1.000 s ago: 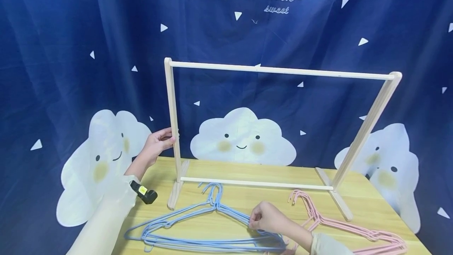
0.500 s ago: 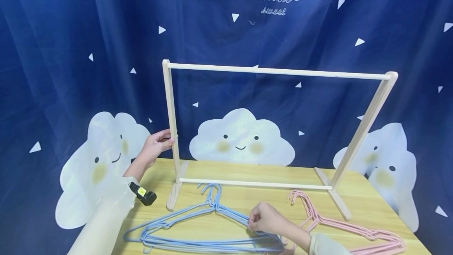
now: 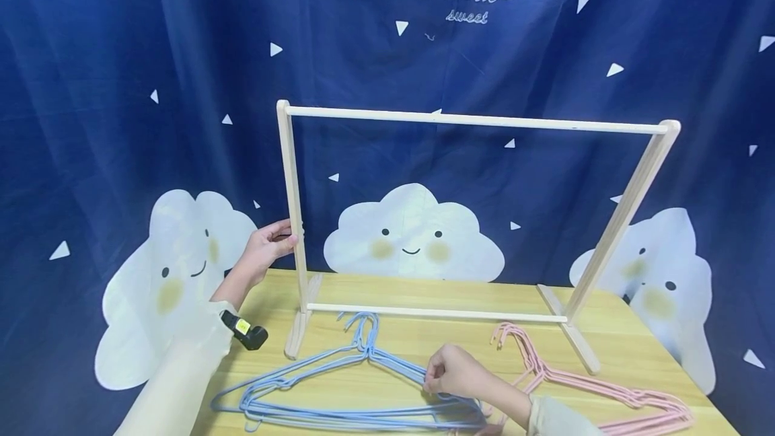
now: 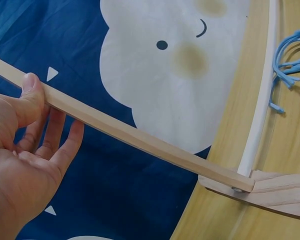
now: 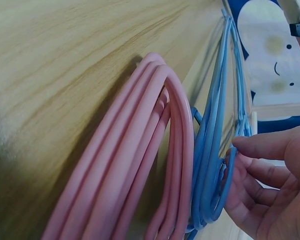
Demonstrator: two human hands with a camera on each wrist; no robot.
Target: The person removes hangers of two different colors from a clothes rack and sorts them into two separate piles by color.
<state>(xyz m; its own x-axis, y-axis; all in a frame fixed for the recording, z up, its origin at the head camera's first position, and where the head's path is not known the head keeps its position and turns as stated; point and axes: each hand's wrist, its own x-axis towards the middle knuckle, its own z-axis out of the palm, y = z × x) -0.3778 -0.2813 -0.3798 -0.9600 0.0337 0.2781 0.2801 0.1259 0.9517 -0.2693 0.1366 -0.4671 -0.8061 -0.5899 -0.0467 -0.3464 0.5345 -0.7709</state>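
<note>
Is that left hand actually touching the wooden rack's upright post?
Touching. The left wrist view shows the left hand with its thumb pressed on the post and its fingers behind it.

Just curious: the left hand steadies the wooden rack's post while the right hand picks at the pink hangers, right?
Not quite. The head view shows the right hand on the blue hangers, not the pink hangers. The left hand does hold the rack's post.

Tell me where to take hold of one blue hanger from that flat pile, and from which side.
Probably best at the sloping shoulder wire of the blue hangers, near the right end where the right hand already pinches a strand. Come from above and the near side: the pile lies flat on the table, hooks bunched toward the rack, so the thin wires are easier to separate at the shoulder.
</note>
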